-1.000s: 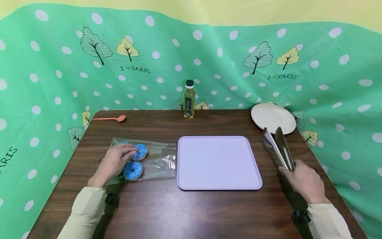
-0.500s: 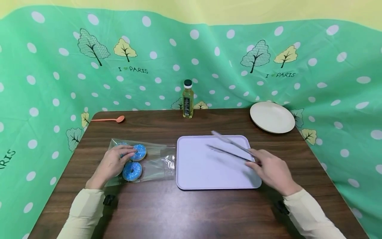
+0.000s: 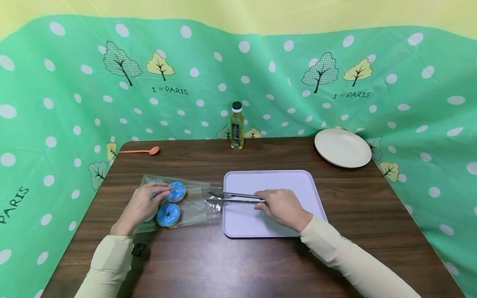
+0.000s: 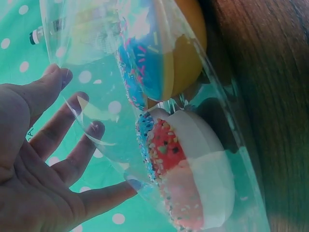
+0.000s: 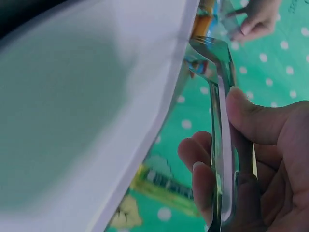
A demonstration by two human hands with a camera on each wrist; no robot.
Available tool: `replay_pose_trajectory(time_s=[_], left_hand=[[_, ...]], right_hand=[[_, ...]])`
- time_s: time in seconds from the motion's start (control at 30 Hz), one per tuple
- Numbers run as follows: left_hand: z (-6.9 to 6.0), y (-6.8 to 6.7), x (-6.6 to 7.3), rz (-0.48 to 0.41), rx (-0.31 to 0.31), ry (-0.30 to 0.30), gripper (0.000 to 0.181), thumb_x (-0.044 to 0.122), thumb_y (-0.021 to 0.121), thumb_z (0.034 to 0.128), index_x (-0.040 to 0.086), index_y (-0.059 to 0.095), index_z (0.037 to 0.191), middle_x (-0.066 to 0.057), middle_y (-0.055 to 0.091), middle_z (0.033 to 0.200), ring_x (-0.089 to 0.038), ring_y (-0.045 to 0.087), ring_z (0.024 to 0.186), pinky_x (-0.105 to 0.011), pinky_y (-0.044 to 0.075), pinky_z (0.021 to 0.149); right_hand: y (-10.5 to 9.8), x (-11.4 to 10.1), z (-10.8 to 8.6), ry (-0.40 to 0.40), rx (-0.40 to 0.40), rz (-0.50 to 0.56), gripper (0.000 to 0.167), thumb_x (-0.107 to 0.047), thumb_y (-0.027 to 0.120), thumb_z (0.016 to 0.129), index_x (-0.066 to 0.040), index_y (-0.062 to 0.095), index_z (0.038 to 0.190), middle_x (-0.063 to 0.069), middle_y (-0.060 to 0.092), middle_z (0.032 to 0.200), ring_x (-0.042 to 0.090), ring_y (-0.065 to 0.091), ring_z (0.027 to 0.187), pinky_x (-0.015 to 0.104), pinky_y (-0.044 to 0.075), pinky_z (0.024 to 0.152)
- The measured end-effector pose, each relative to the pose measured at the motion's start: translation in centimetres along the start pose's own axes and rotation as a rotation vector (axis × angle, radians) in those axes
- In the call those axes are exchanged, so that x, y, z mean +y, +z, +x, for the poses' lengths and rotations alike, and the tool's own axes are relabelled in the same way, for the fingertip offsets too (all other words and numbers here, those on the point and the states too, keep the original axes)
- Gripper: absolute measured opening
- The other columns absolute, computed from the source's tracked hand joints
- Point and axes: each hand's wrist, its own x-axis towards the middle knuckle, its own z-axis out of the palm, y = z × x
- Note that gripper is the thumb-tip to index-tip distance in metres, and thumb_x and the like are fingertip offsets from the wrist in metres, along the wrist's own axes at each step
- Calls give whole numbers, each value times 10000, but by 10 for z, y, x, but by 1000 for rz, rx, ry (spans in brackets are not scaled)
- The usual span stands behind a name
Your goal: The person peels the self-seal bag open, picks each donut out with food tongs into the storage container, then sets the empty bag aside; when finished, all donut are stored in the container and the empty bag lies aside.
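Observation:
A clear plastic bag (image 3: pixel 195 209) with several blue-iced donuts (image 3: pixel 168 215) lies on the left of the table. My left hand (image 3: pixel 139 205) rests on the bag; in the left wrist view its fingers (image 4: pixel 87 154) are spread and relaxed against the film, beside a donut with red and blue sprinkles (image 4: pixel 169 150). My right hand (image 3: pixel 285 207) grips metal tongs (image 3: pixel 238 198) over the lilac tray (image 3: pixel 268 229), their two tips slightly apart above the bag's right end. In the right wrist view, thumb and fingers curl round the tongs (image 5: pixel 224 130).
An oil bottle (image 3: pixel 237 128) stands at the table's back edge. An orange spoon (image 3: pixel 149 150) lies at the back left, and a white plate (image 3: pixel 343 147) at the back right. A polka-dot cloth (image 3: pixel 208 62) hangs behind.
My right hand has carried the tongs leftward from the table's right side, across the tray, to the bag's right end. My left hand has stayed on the bag.

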Motion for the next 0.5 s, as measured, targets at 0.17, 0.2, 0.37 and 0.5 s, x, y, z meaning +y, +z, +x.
replay_pose_trajectory(time_s=[0.17, 0.2, 0.37, 0.5], left_hand=[[0, 2, -1, -7, 0, -2, 203, 129, 667, 986, 16, 767, 1121, -167, 683, 1190, -384, 615, 1142, -569, 464, 970], [0, 2, -1, -7, 1, -3, 203, 131, 667, 986, 18, 767, 1122, -166, 683, 1192, -383, 614, 1142, -568, 464, 971], [0, 2, -1, -13, 2, -15, 206, 133, 666, 987, 24, 766, 1131, -172, 677, 1205, -389, 607, 1152, -576, 457, 974], [-1, 1, -3, -21, -4, -37, 219, 145, 651, 999, 26, 759, 1148, -171, 670, 1216, -387, 601, 1164, -576, 456, 976]], right_hand=[[20, -10, 22, -25, -38, 28, 262, -313, 810, 860, -126, 752, 1035, 8, 746, 908, 192, 708, 725, 406, 549, 562], [24, -12, 26, -28, -44, 35, 260, -313, 807, 864, -125, 750, 1035, 10, 746, 904, 191, 706, 721, 408, 548, 561], [34, -21, 44, -38, -48, 60, 279, -320, 798, 869, -110, 739, 1044, 17, 739, 877, 190, 689, 686, 413, 534, 535], [40, -27, 58, -45, -38, 49, 292, -342, 785, 877, -109, 739, 1047, 21, 738, 874, 204, 688, 677, 425, 538, 545]])
